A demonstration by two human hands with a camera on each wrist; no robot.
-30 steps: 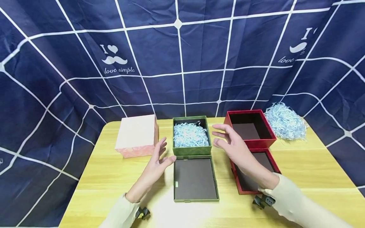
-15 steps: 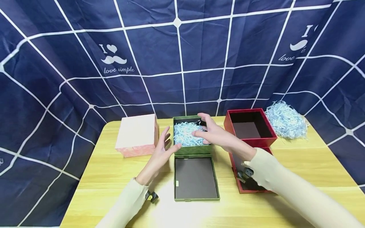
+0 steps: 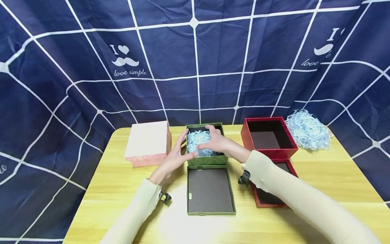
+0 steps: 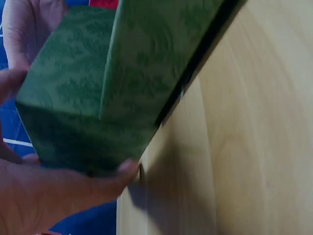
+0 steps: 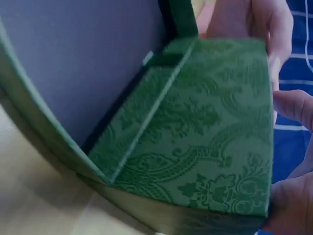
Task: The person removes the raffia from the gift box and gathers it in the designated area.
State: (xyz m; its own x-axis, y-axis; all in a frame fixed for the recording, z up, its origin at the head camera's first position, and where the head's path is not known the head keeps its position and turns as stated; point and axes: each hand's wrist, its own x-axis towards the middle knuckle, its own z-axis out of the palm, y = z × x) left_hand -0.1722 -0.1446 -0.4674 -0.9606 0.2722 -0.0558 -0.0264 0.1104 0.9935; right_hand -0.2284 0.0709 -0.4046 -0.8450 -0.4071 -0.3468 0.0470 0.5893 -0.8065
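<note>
Shreds (image 3: 195, 138) lie in the green box (image 3: 207, 160) on the tabletop (image 3: 122, 210); left hand (image 3: 173, 160), spread, gripping nothing, is at its left corner; right hand (image 3: 218, 142), half-bent, covers some, its hold unclear.

Mid-frame in the head view, you have a green box (image 3: 207, 160) with floral scrollwork, pale blue shreds (image 3: 194, 144) inside, and below, a green-edged, dark-grey-lined lid (image 3: 210, 191). Left of centre you see a pale pink box (image 3: 148, 140); right of centre, a dark-lined red box (image 3: 276, 154). White-gridded navy cloth (image 3: 170, 93) fills your upper frame, above a yellow wood-grained table (image 3: 100, 203).
</note>
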